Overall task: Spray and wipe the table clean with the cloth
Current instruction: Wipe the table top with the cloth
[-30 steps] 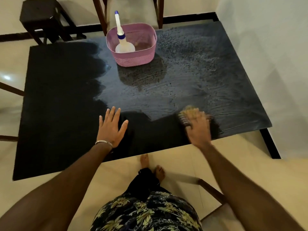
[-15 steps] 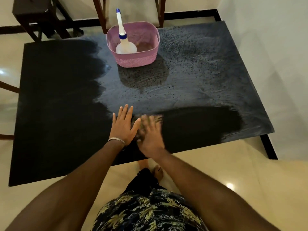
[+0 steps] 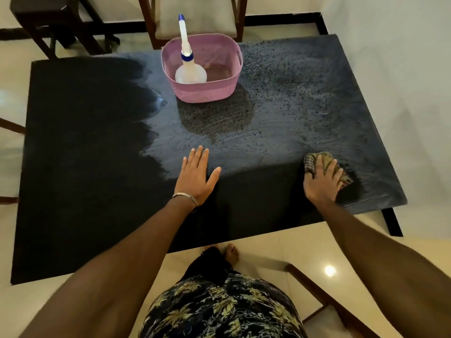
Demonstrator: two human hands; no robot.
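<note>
The black table (image 3: 80, 181) fills the view, dark on its left and near side, with a grey wet film and droplets across the middle and right. My right hand (image 3: 322, 179) presses a crumpled striped cloth (image 3: 314, 161) onto the table near its right front corner, fingers spread over it. My left hand (image 3: 196, 176) rests flat on the table near the middle, fingers straight, a metal bangle at the wrist. A white spray bottle (image 3: 189, 69) with a blue collar and tip stands inside a pink basket (image 3: 219, 91) at the back of the table.
A wooden chair (image 3: 195, 18) stands behind the basket, a dark stool (image 3: 46, 15) at the back left. Another chair's frame (image 3: 324, 296) sits by my right side. A white wall runs along the right. My feet (image 3: 230, 252) show under the front edge.
My right hand swept the cloth left until it met my left hand, then back right to the front right corner. The dark wiped band along the front has widened. My left hand stayed put.
</note>
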